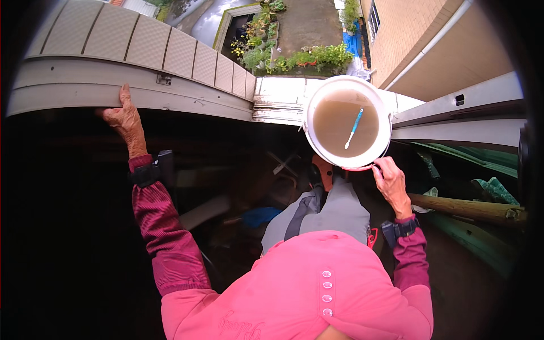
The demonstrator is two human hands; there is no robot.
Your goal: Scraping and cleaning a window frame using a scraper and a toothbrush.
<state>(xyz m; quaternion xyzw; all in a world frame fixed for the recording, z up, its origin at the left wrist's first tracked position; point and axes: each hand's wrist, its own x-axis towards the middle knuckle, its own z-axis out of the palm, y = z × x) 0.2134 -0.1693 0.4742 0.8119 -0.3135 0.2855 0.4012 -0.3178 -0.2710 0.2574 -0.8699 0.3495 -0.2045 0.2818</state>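
My right hand [391,180] pinches the red grip [358,168] on the handle of a white plastic bucket [309,123]. Murky brown water [331,127] fills much of the bucket. A blue and white toothbrush [355,127] lies in it, seemingly floating. The bucket is at the white window sill [278,95]; its underside is hidden, so how it is supported cannot be told. Over to the left, my left hand [125,121] grasps the lower edge of a pale metal window frame [199,93]. Its thumb lies on the frame's face, and its fingers are mostly hidden.
A tiled wall [146,36] borders the opening on the left, another window frame [459,106] on the right. Potted plants [316,57] stand in a yard below, outside. A wooden pole [467,208] lies at my right. Dim clutter, including something blue [260,216], surrounds my legs.
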